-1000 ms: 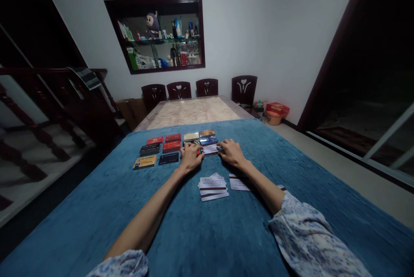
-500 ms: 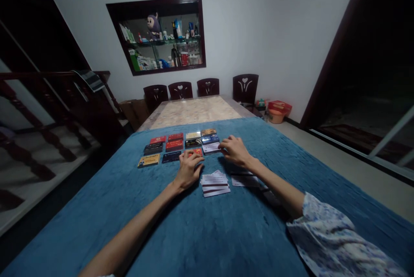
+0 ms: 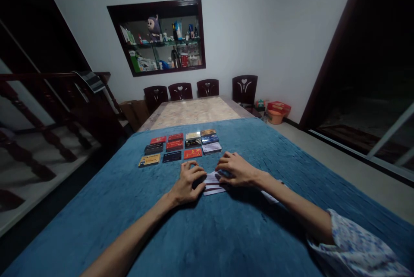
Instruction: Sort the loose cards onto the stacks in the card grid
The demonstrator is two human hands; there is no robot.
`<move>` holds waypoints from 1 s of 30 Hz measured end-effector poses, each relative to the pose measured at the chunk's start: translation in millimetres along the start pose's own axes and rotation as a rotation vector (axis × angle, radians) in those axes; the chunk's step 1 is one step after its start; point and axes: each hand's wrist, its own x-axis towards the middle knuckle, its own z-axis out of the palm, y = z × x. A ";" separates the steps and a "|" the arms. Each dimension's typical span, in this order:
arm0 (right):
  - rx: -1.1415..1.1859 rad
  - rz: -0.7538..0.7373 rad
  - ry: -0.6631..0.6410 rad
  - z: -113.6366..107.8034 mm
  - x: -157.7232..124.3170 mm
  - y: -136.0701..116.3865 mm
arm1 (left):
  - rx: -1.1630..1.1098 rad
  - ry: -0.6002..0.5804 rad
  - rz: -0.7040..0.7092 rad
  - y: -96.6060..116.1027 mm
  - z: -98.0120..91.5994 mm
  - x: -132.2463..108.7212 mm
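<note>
A loose pile of white cards with dark stripes (image 3: 213, 188) lies on the blue cloth between my two hands. My left hand (image 3: 188, 183) rests at its left edge, thumb and curled fingers pressed to the sides of the cards. From the right, my right hand (image 3: 237, 170) closes its bent fingers on the pile's other edge and covers part of it. Partly hidden under my right forearm is another white card (image 3: 271, 197). Beyond my hands, small card stacks stand in rows, among them a red stack (image 3: 193, 153), a white stack (image 3: 212, 147) and a black stack (image 3: 172, 157).
A blue cloth (image 3: 155, 234) covers the near part of the table, with the marbled tabletop (image 3: 197, 111) showing behind it. Dark wooden chairs (image 3: 245, 89) stand at the far end. A wooden railing (image 3: 35, 109) runs along the left; an orange tub (image 3: 274, 116) sits at right.
My right hand has come back from the white stack in the rows to the loose white pile. My left hand has shifted slightly nearer, uncovering the red stack and meeting the pile's left edge.
</note>
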 end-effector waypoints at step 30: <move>0.128 -0.151 0.042 1.0 -0.8 14.6 | -0.069 0.167 0.170 -10.2 9.0 3.4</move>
